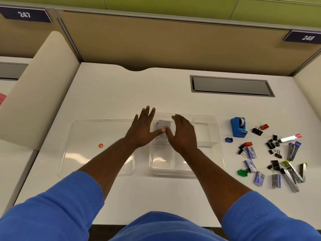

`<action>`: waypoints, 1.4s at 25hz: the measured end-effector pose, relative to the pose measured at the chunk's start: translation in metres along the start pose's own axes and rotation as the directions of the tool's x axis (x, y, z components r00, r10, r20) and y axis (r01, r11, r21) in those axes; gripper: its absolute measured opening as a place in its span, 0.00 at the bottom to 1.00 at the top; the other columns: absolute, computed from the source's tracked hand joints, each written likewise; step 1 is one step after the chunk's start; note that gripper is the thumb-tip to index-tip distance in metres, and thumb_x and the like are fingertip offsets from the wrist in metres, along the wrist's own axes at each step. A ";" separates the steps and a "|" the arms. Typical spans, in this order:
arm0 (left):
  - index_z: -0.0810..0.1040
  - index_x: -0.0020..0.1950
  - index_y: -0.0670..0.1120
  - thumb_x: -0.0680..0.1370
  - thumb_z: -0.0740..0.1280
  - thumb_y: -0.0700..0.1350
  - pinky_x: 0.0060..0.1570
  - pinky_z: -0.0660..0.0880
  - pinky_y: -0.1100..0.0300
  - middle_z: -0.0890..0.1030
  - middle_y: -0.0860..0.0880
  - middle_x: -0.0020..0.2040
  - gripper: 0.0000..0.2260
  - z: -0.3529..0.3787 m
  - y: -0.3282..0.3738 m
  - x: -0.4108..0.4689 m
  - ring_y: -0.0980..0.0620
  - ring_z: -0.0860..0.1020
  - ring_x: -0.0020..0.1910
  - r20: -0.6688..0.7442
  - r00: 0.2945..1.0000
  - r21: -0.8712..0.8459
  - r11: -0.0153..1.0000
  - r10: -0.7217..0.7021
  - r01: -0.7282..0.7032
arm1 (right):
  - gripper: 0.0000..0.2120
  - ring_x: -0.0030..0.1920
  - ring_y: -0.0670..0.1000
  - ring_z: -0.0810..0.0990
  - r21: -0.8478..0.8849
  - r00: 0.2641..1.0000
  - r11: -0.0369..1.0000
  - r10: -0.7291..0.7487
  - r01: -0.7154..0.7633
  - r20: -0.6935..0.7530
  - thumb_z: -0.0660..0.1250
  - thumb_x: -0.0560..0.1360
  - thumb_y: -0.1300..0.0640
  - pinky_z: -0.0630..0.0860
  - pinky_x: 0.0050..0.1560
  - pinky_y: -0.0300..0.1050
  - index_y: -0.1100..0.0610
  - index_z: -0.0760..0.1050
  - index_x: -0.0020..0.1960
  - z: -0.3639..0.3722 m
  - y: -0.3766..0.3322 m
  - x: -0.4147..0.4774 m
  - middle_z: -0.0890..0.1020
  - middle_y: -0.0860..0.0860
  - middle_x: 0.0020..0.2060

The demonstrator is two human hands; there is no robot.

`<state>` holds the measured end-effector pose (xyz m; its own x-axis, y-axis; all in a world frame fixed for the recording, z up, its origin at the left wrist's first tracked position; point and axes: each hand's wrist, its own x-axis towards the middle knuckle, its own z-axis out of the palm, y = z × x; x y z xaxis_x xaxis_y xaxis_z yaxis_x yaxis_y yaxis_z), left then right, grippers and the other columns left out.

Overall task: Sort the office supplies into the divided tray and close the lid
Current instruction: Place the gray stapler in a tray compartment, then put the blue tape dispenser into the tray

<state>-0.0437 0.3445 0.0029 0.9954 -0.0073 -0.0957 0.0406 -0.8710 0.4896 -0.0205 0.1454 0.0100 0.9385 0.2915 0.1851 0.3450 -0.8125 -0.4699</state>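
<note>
- Settling a small grey box (164, 122) into the upper left compartment of the clear tray (166, 165), near the middle of the frame, is the step I judge to be in hand.
- My left hand (143, 130) lies open with its fingers (147, 112) spread straight, and the thumb tip touches the box's near edge.
- My right hand (184, 136) hovers over the box's right side, with relaxed, nearly straight fingers and the thumb meeting the left one. Neither hand looks curled round the box, though the right palm hides that side.
- To do it well I would press the box flat with both thumbs and nudge it square against the divider, so it sits below the rim.
- Lifting both hands straight up should stop the light tray skating on the bench (121, 94).
- One box in, by my reckoning. The blue tape dispenser (238, 126), binder clips (271, 144), staplers (292, 150) and the other small boxes (258, 178) wait at the right of the frame.
- Left of the tray lies the clear lid (97, 136), just beside it and not yet needed.
</note>
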 end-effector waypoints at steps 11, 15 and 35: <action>0.37 0.80 0.56 0.72 0.53 0.78 0.78 0.39 0.46 0.36 0.52 0.81 0.46 0.028 0.093 0.005 0.54 0.35 0.79 0.031 0.986 0.080 0.983 0.163 -0.165 | 0.42 0.81 0.52 0.49 -0.146 0.996 0.989 0.040 -0.029 0.076 0.53 0.77 0.28 0.48 0.79 0.60 0.51 0.50 0.81 -0.062 0.087 -0.033 0.50 0.50 0.82; 0.37 0.80 0.55 0.71 0.51 0.79 0.77 0.38 0.47 0.35 0.52 0.81 0.47 0.049 0.141 0.006 0.54 0.35 0.79 0.056 0.983 0.088 0.979 0.177 -0.182 | 0.44 0.81 0.51 0.50 -0.150 0.994 0.985 0.098 -0.089 0.057 0.54 0.76 0.26 0.46 0.79 0.59 0.50 0.48 0.81 -0.087 0.133 -0.051 0.50 0.49 0.82; 0.43 0.81 0.48 0.77 0.49 0.72 0.78 0.39 0.46 0.44 0.49 0.82 0.41 0.138 0.277 0.085 0.52 0.41 0.80 0.147 0.975 0.225 0.954 0.165 -0.196 | 0.41 0.79 0.52 0.58 -0.108 0.963 0.960 0.263 -0.257 0.051 0.57 0.77 0.30 0.52 0.79 0.60 0.55 0.55 0.80 -0.122 0.292 -0.043 0.61 0.51 0.79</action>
<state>0.0398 0.0347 0.0115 0.9646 -0.2233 -0.1402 -0.1755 -0.9406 0.2908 0.0382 -0.1657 -0.0299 0.9956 0.0929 0.0103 0.0890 -0.9099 -0.4053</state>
